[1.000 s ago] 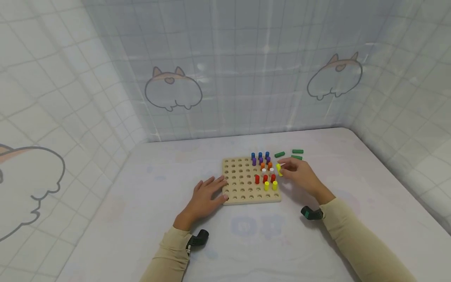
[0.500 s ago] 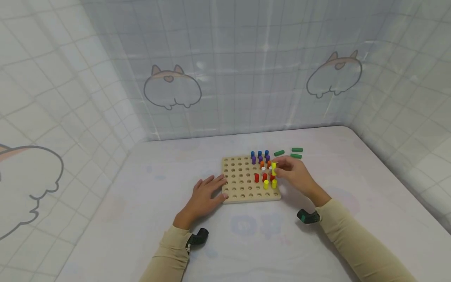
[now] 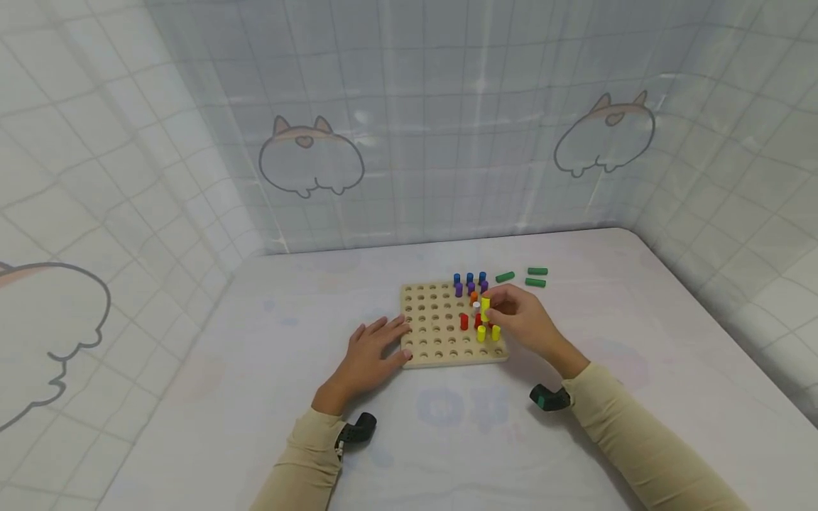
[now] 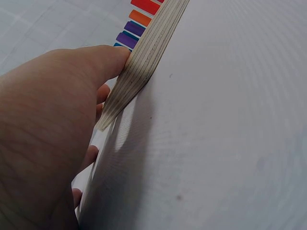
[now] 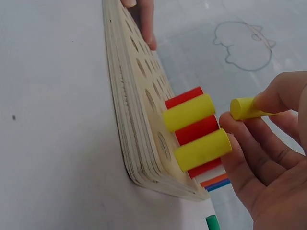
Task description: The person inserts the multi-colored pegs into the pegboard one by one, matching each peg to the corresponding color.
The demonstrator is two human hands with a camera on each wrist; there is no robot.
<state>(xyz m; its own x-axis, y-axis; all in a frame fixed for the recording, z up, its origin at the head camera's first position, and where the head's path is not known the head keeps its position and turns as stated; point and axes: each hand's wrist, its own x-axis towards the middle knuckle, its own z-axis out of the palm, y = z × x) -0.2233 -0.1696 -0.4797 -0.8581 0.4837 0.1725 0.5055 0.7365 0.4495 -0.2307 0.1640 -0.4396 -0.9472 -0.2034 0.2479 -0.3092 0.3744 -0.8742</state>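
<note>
A wooden pegboard (image 3: 441, 360) with rows of round holes lies on the table. My right hand (image 3: 527, 321) pinches a yellow peg (image 3: 486, 308) between thumb and fingers, above the board's right part; in the right wrist view that yellow peg (image 5: 243, 109) is clear of the board. Two other yellow pegs (image 3: 481, 333) stand in the row nearest me, with red pegs (image 3: 464, 322) behind them. A white peg, an orange peg (image 3: 473, 298), purple pegs (image 3: 459, 289) and blue pegs (image 3: 469, 277) stand farther back, partly hidden by the hand. My left hand (image 3: 371, 358) rests on the board's left edge, fingers spread.
Several green pegs (image 3: 535, 282) lie loose on the table behind the board's right corner. A pale cloth (image 3: 319, 284) covers the table. Tiled-pattern curtains (image 3: 434, 142) rise at the back and both sides.
My right hand has carried the yellow peg leftward, from beside the board to over its pegs, and the peg now stands more upright. The left hand stays at the board's edge.
</note>
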